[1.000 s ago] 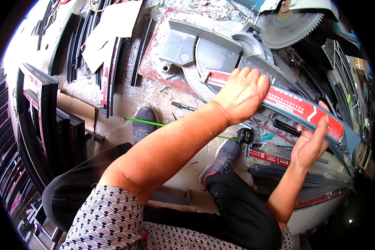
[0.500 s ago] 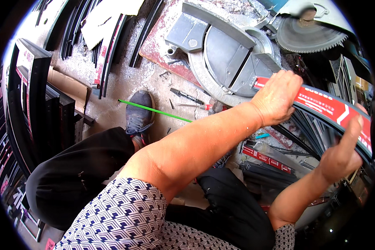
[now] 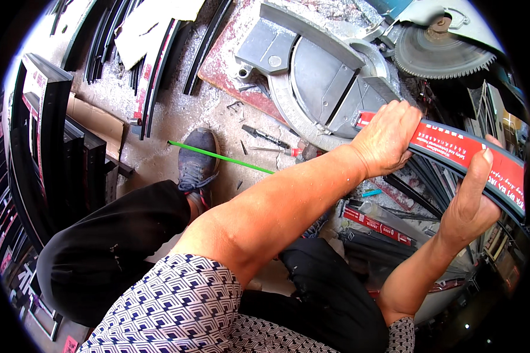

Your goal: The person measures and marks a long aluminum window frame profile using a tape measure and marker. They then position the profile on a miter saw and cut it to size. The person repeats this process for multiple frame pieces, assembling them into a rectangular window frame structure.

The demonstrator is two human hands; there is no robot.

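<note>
A long dark metal profile with a red printed film on its face runs from the grey saw table out to the right rim. Near its end, my left hand is closed over it, with the fingers wrapped round the top and far side. Farther along, my right hand grips the same profile from below, its thumb lying up against the red face. The near end of the profile lies at the slotted turntable of a mitre saw. Above and to the right stands its round toothed blade, raised off the table.
On the dusty floor lie a black marker, a screwdriver and a thin green strip across my shoe. Dark profiles stand stacked at left. More offcuts lie below my hands.
My right hand has come a little to the left and its thumb now lies on the red face. The profile and my left hand have shifted slightly left.
</note>
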